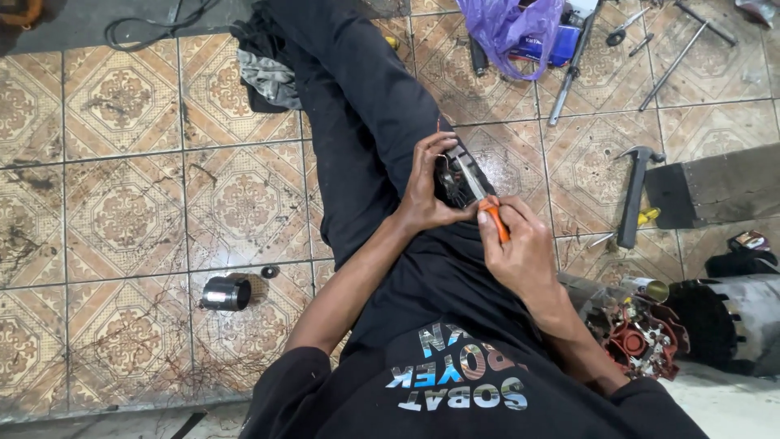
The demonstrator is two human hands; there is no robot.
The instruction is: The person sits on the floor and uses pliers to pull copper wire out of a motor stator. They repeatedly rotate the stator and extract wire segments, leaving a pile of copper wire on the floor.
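I sit on a tiled floor with my leg in dark trousers stretched out. My left hand (426,183) grips a small dark metal part with thin copper wires (448,175), resting on my thigh. My right hand (520,256) holds a tool with an orange handle (494,215); its metal tip (467,172) lies against the small part. The two hands nearly touch over the thigh.
A hammer (634,195) lies on the tiles at right. A motor body with a red-brown end (642,341) and a dark cylinder (731,321) sit lower right. A metal ring (226,294) lies left. Purple plastic bag (508,28) and long wrenches (674,53) lie at top.
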